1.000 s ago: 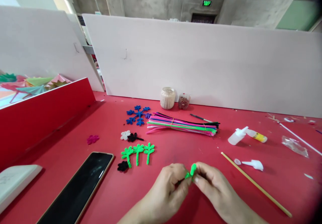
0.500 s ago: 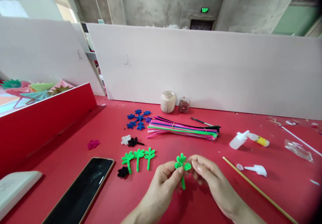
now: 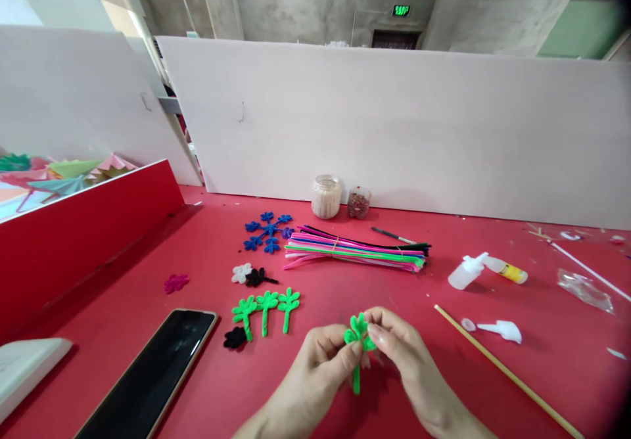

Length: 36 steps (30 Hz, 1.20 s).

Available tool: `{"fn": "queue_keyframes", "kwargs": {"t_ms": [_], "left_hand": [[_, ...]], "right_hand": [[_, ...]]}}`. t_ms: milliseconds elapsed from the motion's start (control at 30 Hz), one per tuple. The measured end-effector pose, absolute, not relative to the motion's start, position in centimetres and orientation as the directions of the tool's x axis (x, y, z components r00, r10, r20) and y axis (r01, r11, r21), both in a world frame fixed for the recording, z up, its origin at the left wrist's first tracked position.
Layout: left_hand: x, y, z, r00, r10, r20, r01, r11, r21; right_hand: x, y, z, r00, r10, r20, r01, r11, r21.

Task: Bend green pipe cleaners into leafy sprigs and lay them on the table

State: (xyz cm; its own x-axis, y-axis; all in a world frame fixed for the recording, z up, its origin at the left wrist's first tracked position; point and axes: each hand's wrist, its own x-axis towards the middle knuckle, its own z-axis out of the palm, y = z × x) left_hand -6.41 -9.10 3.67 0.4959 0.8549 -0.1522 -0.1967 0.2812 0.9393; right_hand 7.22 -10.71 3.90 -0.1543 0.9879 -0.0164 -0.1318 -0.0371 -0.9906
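Observation:
Between my two hands, above the red table, is a green pipe-cleaner sprig (image 3: 357, 324) with rounded leaf loops and a short stem pointing down. My left hand (image 3: 328, 360) pinches it at the base of the leaves with thumb and forefinger. The thumb and fingers of my right hand (image 3: 401, 350) close on its right leaf. Three similar green sprigs (image 3: 267, 301) lie in a row to the left, by a black pipe-cleaner flower (image 3: 235, 338). A white flower (image 3: 242, 273) and a black stemmed flower (image 3: 256, 277) lie behind them.
A bundle of coloured pipe cleaners (image 3: 355, 250) lies behind my hands, near a blue snowflake shape (image 3: 269, 229). A phone (image 3: 152, 373) lies at left. Right are a wooden stick (image 3: 503, 367), a white glue bottle (image 3: 466, 273) and a small scoop (image 3: 505, 330). Jars (image 3: 326, 197) stand by the white partition.
My right hand has come in to the left and now grips the sprig's right leaf. The sprig sits slightly lower in view. My left hand keeps its pinch.

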Motion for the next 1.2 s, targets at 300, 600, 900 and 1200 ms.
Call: {"fn": "queue_keyframes", "kwargs": {"t_ms": [300, 600, 900, 1200], "left_hand": [[-6.6, -9.2, 3.5, 0.618, 0.752, -0.228, -0.179, 0.418, 0.891], [-6.1, -9.4, 3.4, 0.510, 0.852, -0.121, 0.051, 0.110, 0.993], [-5.8, -9.5, 2.4, 0.407, 0.911, -0.070, 0.214, -0.021, 0.976], [-5.7, -9.0, 2.1, 0.473, 0.872, -0.127, 0.065, 0.109, 0.992]], "right_hand": [[8.4, -10.5, 5.1, -0.356, 0.934, -0.039, -0.077, -0.071, -0.995], [7.7, -10.9, 4.7, -0.162, 0.986, 0.035, 0.319, 0.086, -0.944], [6.6, -10.9, 3.7, -0.065, 0.998, 0.026, 0.415, 0.050, -0.908], [6.5, -10.7, 2.4, -0.025, 0.996, 0.082, 0.301, 0.086, -0.950]]}}
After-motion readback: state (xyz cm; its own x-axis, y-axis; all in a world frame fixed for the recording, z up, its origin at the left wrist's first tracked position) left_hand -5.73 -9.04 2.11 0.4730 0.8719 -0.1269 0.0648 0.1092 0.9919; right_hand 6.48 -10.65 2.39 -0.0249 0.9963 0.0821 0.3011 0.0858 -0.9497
